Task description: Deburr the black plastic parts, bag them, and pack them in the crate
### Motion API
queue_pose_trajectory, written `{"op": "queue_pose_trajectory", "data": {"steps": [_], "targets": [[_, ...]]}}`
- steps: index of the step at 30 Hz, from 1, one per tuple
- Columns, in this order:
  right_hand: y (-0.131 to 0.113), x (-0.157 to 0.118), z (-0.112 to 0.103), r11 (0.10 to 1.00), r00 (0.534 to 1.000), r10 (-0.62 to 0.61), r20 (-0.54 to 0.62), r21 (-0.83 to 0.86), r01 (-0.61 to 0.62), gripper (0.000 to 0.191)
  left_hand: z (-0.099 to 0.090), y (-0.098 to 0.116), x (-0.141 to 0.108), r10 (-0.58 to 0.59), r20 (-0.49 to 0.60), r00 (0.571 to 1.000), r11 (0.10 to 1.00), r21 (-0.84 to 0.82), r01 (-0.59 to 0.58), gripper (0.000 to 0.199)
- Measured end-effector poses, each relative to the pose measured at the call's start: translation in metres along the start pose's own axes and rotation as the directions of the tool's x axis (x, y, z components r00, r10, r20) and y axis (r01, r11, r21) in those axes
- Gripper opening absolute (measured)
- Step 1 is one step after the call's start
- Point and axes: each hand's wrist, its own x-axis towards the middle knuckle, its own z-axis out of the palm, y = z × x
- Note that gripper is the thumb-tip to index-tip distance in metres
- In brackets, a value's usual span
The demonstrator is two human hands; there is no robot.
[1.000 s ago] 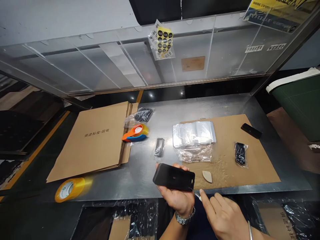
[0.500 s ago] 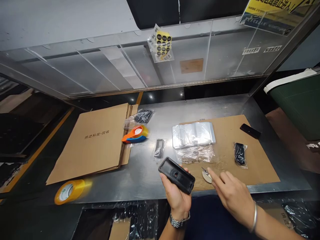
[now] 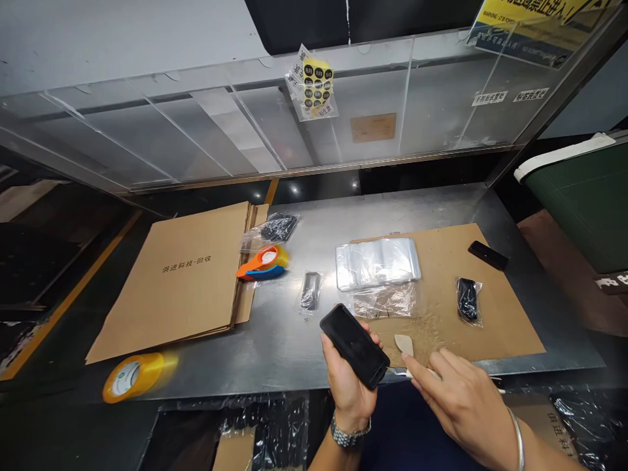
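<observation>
My left hand (image 3: 350, 386) is wrapped round an oblong black plastic case (image 3: 354, 343), its smooth side facing up. Close to the case's lower right end, my right hand (image 3: 456, 392) pinches a slim, pointed tool with a pale handle (image 3: 422, 373); its exact kind is unclear. The tool's thin tip reaches the case's edge, though I cannot tell whether they touch. A small beige piece (image 3: 404, 344) shows just above the right fingertips, over the cardboard sheet (image 3: 505, 320). Beyond the hands is a stack of clear plastic bags (image 3: 377, 263).
A bagged black part (image 3: 468, 299) and a bare black part (image 3: 487, 255) are at right. Left of centre lie a small bagged frame (image 3: 310, 291), an orange-and-blue tape dispenser (image 3: 265, 263), flat cartons (image 3: 171, 281) and a yellow tape roll (image 3: 130, 378). A clear partition (image 3: 314, 144) spans the back.
The black case has been turned over, from its hollow side up to its smooth side up. My right hand and the tool have lowered towards the case's end.
</observation>
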Motion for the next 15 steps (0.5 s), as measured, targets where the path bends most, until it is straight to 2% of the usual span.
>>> {"op": "queue_pose_trajectory", "data": {"steps": [5, 15], "targets": [[-0.0022, -0.002, 0.002, 1.0, 1.0, 0.0, 0.008, -0.022, 0.0, 0.032, -0.0016, -0.0018, -0.0022, 0.025, 0.007, 1.0, 1.0, -0.003, -0.025, 0.045], [-0.0032, -0.0074, 0.009, 0.998, 0.999, 0.026, 0.021, -0.051, -0.025, 0.03, -0.0047, -0.0083, -0.0052, 0.165, 0.051, 0.985, 0.984, 0.054, -0.168, 0.044]]}}
